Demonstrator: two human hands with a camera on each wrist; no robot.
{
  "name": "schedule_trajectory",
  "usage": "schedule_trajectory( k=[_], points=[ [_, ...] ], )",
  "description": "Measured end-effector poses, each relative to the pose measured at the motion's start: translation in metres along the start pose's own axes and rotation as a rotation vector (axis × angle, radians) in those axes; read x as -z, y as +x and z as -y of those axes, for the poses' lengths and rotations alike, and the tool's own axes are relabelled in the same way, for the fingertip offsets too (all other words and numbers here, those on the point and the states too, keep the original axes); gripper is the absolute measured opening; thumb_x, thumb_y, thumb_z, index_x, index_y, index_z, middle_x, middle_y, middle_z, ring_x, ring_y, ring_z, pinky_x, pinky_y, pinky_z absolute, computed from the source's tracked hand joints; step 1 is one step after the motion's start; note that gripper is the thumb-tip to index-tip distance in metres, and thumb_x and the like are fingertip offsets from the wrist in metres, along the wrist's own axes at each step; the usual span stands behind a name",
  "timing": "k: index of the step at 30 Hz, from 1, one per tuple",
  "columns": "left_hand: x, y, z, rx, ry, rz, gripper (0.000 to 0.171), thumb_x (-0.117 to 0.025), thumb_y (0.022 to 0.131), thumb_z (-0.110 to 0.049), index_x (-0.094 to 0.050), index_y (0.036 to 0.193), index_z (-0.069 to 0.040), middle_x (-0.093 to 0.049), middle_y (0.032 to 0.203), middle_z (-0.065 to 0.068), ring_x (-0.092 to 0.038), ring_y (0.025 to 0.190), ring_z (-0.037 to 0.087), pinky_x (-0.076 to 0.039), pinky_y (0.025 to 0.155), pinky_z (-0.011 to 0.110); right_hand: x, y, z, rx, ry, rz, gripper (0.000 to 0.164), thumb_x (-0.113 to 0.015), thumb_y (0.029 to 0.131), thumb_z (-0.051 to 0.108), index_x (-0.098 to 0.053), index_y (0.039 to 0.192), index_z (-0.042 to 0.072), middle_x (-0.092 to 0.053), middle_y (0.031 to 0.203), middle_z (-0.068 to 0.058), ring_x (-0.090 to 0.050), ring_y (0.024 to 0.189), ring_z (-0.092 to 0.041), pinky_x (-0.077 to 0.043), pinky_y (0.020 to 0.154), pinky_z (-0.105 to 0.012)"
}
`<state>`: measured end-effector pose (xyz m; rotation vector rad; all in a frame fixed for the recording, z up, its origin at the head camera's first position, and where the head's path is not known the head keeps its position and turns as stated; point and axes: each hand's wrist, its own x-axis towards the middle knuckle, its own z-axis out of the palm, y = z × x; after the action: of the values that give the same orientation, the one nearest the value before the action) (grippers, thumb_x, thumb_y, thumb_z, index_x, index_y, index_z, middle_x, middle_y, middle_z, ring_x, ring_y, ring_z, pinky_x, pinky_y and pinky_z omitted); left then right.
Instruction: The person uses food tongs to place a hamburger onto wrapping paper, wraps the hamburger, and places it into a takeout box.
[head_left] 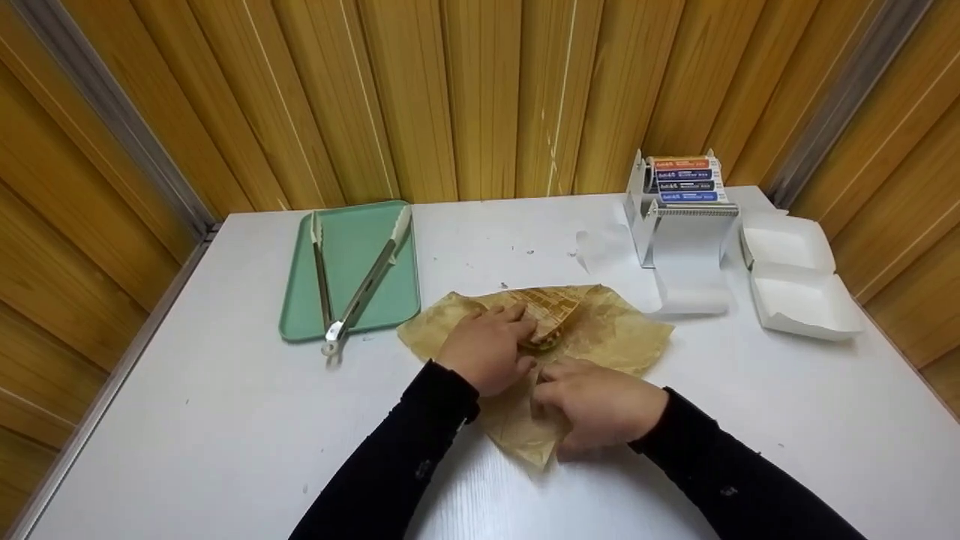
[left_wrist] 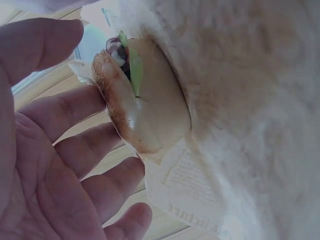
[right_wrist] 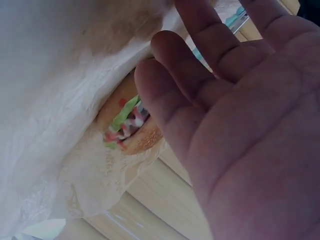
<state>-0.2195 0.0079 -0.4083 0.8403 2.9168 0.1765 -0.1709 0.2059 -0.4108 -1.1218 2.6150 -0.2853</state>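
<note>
A burger [left_wrist: 160, 100] in a sesame bun, with lettuce and sauce at its edge, lies on brown wrapping paper [head_left: 622, 330]. One printed flap of the paper is folded over its top. My left hand [head_left: 487, 349] rests on the burger's left side, over the paper, and in the left wrist view its fingers lie spread along the bun. Close by on the near side, my right hand [head_left: 604, 401] touches the paper's near corner. The right wrist view shows its fingers lightly bent beside the bun, with its thumb hidden.
A green tray [head_left: 300, 300] with metal tongs [head_left: 364, 289] across it lies at the left. Behind on the right stand a label dispenser [head_left: 637, 217] with a loose paper strip [head_left: 690, 292] and an opened white box [head_left: 802, 300]. Wood-patterned walls enclose the white table [head_left: 225, 420].
</note>
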Motion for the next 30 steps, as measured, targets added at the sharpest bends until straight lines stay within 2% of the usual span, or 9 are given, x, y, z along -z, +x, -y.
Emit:
schedule_trajectory(
  k=[5, 11, 15, 18, 21, 24, 27, 30],
  points=[
    [0.002, -0.001, 0.004, -0.007, -0.001, -0.007, 0.056, -0.06, 0.104, -0.043, -0.052, 0.157, -0.025, -0.038, 0.17, 0.003, -0.037, 0.157, 0.031, -0.026, 0.13, 0.053, 0.002, 0.003, -0.009, 0.075, 0.007, -0.117, 0.008, -0.079, 0.09, 0.018, -0.077, 0.096, 0.022, -0.07, 0.104, 0.008, -0.066, 0.101, -0.012, -0.054, 0.102, -0.041],
    [0.003, -0.001, 0.009, -0.049, -0.016, -0.028, 0.046, -0.058, 0.105, -0.038, -0.06, 0.15, -0.027, -0.042, 0.168, 0.003, -0.04, 0.155, 0.033, -0.029, 0.128, 0.055, 0.004, 0.007, -0.019, 0.027, 0.086, -0.247, 0.004, -0.073, 0.096, 0.015, -0.076, 0.096, 0.018, -0.075, 0.104, 0.003, -0.071, 0.098, -0.016, -0.059, 0.091, -0.039],
    [0.005, 0.0, 0.012, -0.094, -0.033, -0.058, 0.037, -0.057, 0.107, -0.035, -0.066, 0.142, -0.028, -0.046, 0.166, 0.002, -0.042, 0.154, 0.034, -0.032, 0.127, 0.055, 0.005, 0.01, -0.025, 0.021, 0.131, -0.341, 0.005, -0.073, 0.098, 0.017, -0.076, 0.102, 0.016, -0.076, 0.104, 0.001, -0.073, 0.101, -0.018, -0.06, 0.092, -0.04],
    [0.005, 0.001, 0.015, -0.099, -0.067, -0.054, 0.036, -0.054, 0.11, -0.032, -0.067, 0.143, -0.029, -0.045, 0.166, 0.0, -0.039, 0.156, 0.034, -0.03, 0.129, 0.052, 0.007, 0.012, -0.028, 0.006, 0.158, -0.418, 0.009, -0.074, 0.097, 0.017, -0.075, 0.106, 0.016, -0.076, 0.108, 0.001, -0.071, 0.104, -0.019, -0.059, 0.095, -0.041],
    [0.005, 0.003, 0.018, -0.095, -0.102, -0.033, 0.036, -0.051, 0.11, -0.024, -0.069, 0.141, -0.027, -0.044, 0.166, -0.002, -0.035, 0.158, 0.033, -0.026, 0.13, 0.05, 0.009, 0.015, -0.03, -0.032, 0.179, -0.476, 0.006, -0.075, 0.095, 0.013, -0.072, 0.1, 0.015, -0.072, 0.106, 0.001, -0.067, 0.104, -0.021, -0.057, 0.095, -0.043],
    [0.005, 0.006, 0.021, -0.104, -0.137, -0.009, 0.037, -0.051, 0.109, -0.018, -0.07, 0.14, -0.025, -0.044, 0.166, -0.004, -0.032, 0.159, 0.031, -0.025, 0.131, 0.05, 0.012, 0.017, -0.033, -0.089, 0.188, -0.524, 0.007, -0.074, 0.093, 0.008, -0.069, 0.092, 0.013, -0.068, 0.103, -0.002, -0.061, 0.107, -0.025, -0.05, 0.102, -0.048],
    [0.005, 0.01, 0.025, -0.124, -0.19, 0.009, 0.038, -0.053, 0.108, -0.015, -0.069, 0.141, -0.022, -0.046, 0.165, -0.004, -0.031, 0.16, 0.028, -0.024, 0.131, 0.051, 0.017, 0.021, -0.037, -0.127, 0.189, -0.563, 0.01, -0.069, 0.091, 0.002, -0.07, 0.093, 0.011, -0.069, 0.112, -0.006, -0.058, 0.117, -0.031, -0.042, 0.11, -0.055],
    [0.007, 0.014, 0.03, -0.117, -0.291, 0.033, 0.038, -0.054, 0.108, -0.018, -0.068, 0.143, -0.02, -0.047, 0.164, -0.004, -0.033, 0.159, 0.027, -0.022, 0.132, 0.049, 0.023, 0.028, -0.042, -0.141, 0.204, -0.57, 0.016, -0.062, 0.089, -0.004, -0.071, 0.095, 0.008, -0.071, 0.125, -0.012, -0.058, 0.126, -0.036, -0.039, 0.115, -0.057]
  ],
)
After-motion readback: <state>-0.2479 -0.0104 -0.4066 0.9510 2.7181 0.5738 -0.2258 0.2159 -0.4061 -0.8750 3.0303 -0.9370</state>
